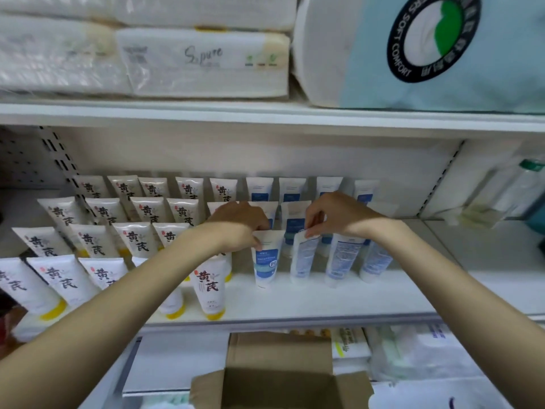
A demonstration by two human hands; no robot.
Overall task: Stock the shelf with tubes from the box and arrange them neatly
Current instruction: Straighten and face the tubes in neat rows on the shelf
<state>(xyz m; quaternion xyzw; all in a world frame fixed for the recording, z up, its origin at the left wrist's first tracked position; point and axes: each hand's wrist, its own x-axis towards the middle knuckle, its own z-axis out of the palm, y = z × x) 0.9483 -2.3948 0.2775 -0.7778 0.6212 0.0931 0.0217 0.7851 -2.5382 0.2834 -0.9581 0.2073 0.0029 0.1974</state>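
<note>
Head, left hand (240,224), right hand (334,215) pinching tubes (265,265)

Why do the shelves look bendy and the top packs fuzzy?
Head view: the wide-angle lens bows the shelf edge; the tissue packs are smeared, probably by camera motion; the blue tube pinched by the left hand looks sharper, the turned tube in the right hand blurrier.

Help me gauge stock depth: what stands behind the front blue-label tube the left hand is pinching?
More blue-label tubes stand in rows behind the front tube. The left hand covers most of the one directly behind.
</note>
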